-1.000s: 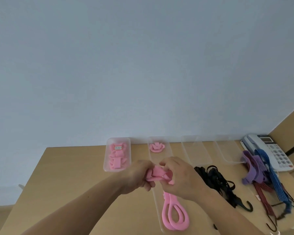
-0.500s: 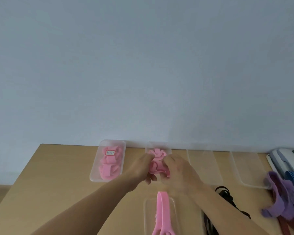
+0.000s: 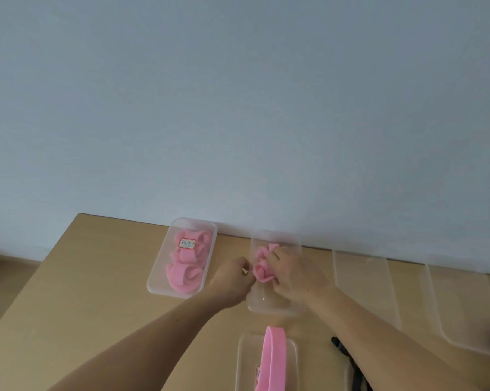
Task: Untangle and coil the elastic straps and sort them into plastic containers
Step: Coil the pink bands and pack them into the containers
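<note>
Right hand (image 3: 294, 273) grips coiled pink strap (image 3: 262, 267) over clear container (image 3: 277, 311). Left hand (image 3: 232, 277) curled beside it, contact unclear. Strap likely soft, light, springy; pinch across coil.

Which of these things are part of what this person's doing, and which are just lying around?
Part of the job: right hand gripping the coiled pink strap; left hand; container beneath them; labelled container; empty container; long pink strap; black strap.
Just lying about: nothing unrelated shows, only the table and wall.
</note>
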The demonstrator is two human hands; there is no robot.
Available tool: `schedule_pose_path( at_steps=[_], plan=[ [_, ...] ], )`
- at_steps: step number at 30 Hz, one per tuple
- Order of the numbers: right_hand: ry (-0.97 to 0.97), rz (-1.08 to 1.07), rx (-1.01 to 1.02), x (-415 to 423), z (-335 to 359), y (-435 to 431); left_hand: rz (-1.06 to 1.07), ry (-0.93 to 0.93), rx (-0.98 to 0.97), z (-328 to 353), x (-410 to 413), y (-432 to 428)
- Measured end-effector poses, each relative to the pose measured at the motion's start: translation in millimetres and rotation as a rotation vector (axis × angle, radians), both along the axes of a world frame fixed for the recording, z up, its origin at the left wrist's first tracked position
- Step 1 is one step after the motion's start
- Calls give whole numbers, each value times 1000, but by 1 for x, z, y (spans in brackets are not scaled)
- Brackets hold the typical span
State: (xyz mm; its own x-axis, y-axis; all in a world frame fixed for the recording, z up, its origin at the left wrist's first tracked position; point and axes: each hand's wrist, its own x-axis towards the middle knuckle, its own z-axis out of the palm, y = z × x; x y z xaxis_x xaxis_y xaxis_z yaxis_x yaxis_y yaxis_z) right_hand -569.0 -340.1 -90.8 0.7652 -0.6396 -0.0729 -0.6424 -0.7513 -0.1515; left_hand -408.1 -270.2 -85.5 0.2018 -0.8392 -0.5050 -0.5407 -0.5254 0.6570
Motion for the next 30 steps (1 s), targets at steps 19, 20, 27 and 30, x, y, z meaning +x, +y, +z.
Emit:
schedule_pose_path(
  at_steps=[19,20,27,30],
  plan=[
    [-11,-134,29,1,-16,5,-289,-575,-275,-1,-2,-4],
    [-62,-167,64,-2,-16,5,-353,-657,-386,0,-4,-5],
    [-40,-169,0,-9,-12,6,-576,-781,-415,-4,-10,-24],
    [36,-167,-125,-11,-11,7,-569,-817,-439,-2,-11,-25]
  ],
)
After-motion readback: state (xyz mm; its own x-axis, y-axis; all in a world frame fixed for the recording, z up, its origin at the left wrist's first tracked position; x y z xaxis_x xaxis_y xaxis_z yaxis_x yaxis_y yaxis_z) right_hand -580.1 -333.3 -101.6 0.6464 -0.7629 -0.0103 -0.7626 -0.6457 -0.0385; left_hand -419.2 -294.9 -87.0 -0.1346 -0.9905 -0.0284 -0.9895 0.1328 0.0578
